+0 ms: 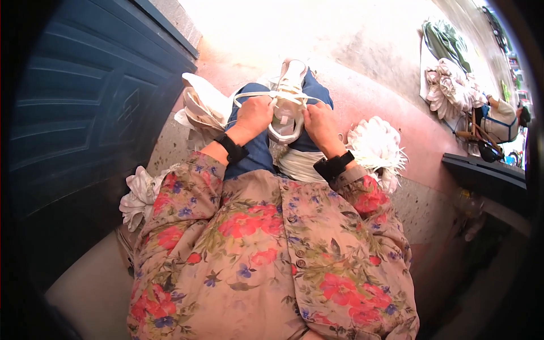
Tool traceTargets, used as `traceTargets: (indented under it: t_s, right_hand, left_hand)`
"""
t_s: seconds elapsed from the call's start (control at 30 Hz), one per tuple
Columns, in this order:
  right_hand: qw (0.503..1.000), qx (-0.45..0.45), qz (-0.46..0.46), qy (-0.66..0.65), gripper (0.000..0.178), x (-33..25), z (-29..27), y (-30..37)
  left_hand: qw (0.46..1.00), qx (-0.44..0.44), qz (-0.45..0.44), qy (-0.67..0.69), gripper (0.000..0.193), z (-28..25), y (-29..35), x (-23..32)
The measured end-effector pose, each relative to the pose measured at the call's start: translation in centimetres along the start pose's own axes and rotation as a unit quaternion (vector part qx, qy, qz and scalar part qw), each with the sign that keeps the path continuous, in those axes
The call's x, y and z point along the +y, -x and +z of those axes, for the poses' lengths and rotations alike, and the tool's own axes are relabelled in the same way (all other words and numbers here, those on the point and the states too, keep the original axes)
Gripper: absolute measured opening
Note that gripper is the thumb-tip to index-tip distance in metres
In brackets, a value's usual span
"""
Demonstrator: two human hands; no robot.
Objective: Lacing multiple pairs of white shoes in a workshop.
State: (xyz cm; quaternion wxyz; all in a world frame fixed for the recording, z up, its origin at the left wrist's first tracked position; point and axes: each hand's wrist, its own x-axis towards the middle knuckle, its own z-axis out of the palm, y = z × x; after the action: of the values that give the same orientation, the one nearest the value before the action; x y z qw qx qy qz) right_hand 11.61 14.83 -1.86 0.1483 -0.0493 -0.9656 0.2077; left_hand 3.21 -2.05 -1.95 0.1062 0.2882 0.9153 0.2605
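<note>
- Pinkish floor far right; blue door left.
- White shoe between our legs, toe far.
- Our left hand and right hand each pinch its lace.

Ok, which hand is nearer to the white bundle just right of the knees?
The right hand: it is at the right side of the shoe, left of the white bundle and apart from it. The left hand is farther off, at the shoe's left side.

We observe: white shoe | toe pointing away, opening upward | between our legs | white lace drawn out to both sides
</note>
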Motion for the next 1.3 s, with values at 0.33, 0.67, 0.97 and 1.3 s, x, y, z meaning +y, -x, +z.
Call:
traceTargets:
  t_s: [0.33, 0.67, 0.97, 1.3]
  right_hand:
    - [0.973, -0.123, -0.128, 0.148, 0.01, -0.9, -1.2, -1.5]
    - [0.977, -0.086, -0.172, 0.089, 0.007, -0.4, -0.7, -1.6]
    - [0.957, -0.08, -0.226, 0.165, 0.012, -0.9, -0.5, -1.8]
    - [0.936, 0.135, 0.074, -0.318, 0.007, -1.3, -1.8, -3.7]
  left_hand:
    - [0.951, 0.022, 0.236, -0.2, 0.002, -0.3, -0.9, 2.8]
    - [0.986, 0.013, 0.149, 0.079, 0.01, -0.6, -1.7, 2.8]
    - [0.982, 0.033, 0.088, 0.164, 0.014, -1.3, -1.3, 2.7]
    - [0.915, -0.062, -0.098, 0.385, 0.015, -4.9, -3.4, 7.8]
